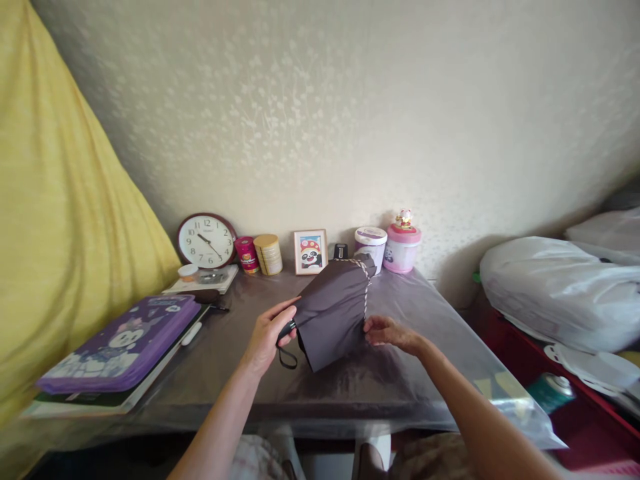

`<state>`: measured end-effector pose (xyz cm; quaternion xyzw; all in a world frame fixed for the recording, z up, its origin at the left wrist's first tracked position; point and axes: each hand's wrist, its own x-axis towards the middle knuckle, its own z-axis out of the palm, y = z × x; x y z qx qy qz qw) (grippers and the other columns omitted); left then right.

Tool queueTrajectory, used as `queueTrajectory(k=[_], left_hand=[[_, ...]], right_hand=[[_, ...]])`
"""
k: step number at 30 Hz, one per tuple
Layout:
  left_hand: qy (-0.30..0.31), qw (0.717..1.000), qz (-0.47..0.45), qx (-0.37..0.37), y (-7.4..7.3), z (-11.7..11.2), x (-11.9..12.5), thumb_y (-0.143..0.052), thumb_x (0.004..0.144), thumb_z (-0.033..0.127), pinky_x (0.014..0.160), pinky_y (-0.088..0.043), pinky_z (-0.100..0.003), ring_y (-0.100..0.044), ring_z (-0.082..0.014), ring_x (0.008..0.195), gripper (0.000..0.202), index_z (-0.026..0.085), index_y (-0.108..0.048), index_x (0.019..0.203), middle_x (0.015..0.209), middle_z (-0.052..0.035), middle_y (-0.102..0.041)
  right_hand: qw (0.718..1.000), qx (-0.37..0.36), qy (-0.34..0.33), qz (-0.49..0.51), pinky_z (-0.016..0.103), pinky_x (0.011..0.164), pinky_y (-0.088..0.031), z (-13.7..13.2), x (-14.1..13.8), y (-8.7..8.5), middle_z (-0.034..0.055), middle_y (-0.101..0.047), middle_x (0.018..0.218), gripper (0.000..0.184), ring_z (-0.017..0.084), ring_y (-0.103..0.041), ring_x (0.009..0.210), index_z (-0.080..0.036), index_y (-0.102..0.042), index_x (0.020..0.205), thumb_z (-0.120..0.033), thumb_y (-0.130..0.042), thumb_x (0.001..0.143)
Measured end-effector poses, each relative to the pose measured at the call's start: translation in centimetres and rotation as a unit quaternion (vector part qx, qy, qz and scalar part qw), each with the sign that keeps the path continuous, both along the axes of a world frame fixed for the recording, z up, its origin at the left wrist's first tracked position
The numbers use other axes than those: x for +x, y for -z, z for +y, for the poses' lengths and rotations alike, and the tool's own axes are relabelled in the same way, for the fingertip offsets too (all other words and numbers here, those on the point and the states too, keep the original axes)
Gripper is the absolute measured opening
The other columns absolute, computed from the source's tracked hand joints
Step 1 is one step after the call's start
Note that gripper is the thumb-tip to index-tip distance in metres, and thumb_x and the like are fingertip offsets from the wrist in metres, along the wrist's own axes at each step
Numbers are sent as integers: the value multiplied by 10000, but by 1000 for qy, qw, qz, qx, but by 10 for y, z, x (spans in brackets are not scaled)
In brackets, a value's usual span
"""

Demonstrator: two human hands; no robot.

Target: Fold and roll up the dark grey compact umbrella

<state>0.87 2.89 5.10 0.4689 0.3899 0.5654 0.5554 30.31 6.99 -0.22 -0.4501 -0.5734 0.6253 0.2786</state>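
A dark grey folding umbrella is tilted over the table, its loose canopy folds hanging down and a light-and-dark patterned edge showing on its right side. My left hand is wrapped round the black handle at the umbrella's lower left, and a black wrist strap dangles below. With bent fingers pressed together, my right hand pinches the patterned edge of the canopy. The umbrella's far end reaches up in front of a white and purple tub.
On the grey-covered table, a purple case lies on books at left. Along the wall stand a clock, two tins, a framed panda picture and a pink-lidded tub. White bags sit at right.
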Motion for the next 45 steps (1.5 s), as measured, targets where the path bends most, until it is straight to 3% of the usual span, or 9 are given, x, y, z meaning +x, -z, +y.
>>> queueTrajectory(k=[3, 8, 17, 22, 26, 30, 34, 39, 45], left_hand=[[-8, 1000, 4, -3, 1, 1, -1, -633, 704, 354, 352, -210, -143, -459, -60, 444, 448, 109, -597, 1077, 535, 21, -504], [-15, 1000, -3, -11, 1, 2, -4, -642, 693, 354, 347, -216, -141, -458, -58, 444, 460, 106, -590, 1077, 544, 23, -504], [-11, 999, 32, -6, 6, 2, -10, -597, 729, 383, 343, -211, -140, -429, -57, 407, 447, 109, -577, 1082, 485, 31, -491], [8, 996, 93, 3, 14, 2, -12, -582, 734, 407, 335, -209, -144, -466, -63, 436, 448, 133, -581, 1088, 603, 3, -533], [40, 992, 123, -7, 19, 1, -12, -561, 754, 401, 330, -206, -145, -456, -67, 416, 450, 130, -564, 1113, 538, 26, -494], [71, 986, 151, -6, 23, 1, -10, -530, 768, 395, 322, -223, -144, -438, -71, 397, 452, 120, -547, 1125, 501, 38, -476], [96, 975, 200, -5, 24, -2, -9, -511, 774, 388, 327, -263, -145, -464, -84, 425, 444, 135, -534, 1138, 522, 40, -480], [157, 958, 239, 14, 22, -8, -8, -460, 802, 407, 353, -276, -151, -432, -76, 429, 420, 138, -546, 1113, 529, 40, -474], [192, 944, 268, -2, 25, -11, -9, -442, 795, 439, 358, -288, -150, -436, -76, 428, 407, 155, -566, 1059, 548, 36, -492]], right_hand=[[999, -23, -25, 12, 252, 646, -416, -2, 5, -4, -29, -550, 719, 336, 97, -513, 655, -182, -590, 837, -274, -737, 549], [998, 54, -37, -3, 235, 653, -415, -4, 7, -16, -26, -538, 763, 375, 90, -493, 683, -183, -613, 878, -216, -741, 528], [979, 198, 54, -3, 277, 680, -440, -5, 3, -43, -12, -579, 693, 213, 120, -534, 672, -172, -609, 803, -290, -668, 635], [946, 314, 80, -6, 268, 676, -449, -10, -2, -63, 10, -565, 779, 177, 129, -520, 726, -191, -618, 808, -320, -640, 688], [914, 390, 110, 11, 288, 744, -439, -7, -10, -69, 29, -546, 858, 174, 156, -517, 828, -201, -622, 782, -352, -639, 697], [909, 384, 164, 8, 280, 750, -434, -1, -17, -66, 35, -546, 905, 209, 169, -512, 873, -200, -614, 760, -385, -655, 673], [925, 330, 189, -5, 246, 624, -425, 6, -22, -56, 13, -562, 823, 279, 130, -509, 702, -196, -588, 818, -424, -643, 666], [949, 262, 175, -29, 225, 526, -360, 12, -24, -41, -32, -525, 620, 328, 108, -461, 567, -186, -574, 867, -450, -614, 677], [956, 250, 136, -75, 228, 545, -366, 14, -28, -37, -16, -552, 668, 303, 121, -474, 614, -186, -578, 850, -450, -576, 701]])
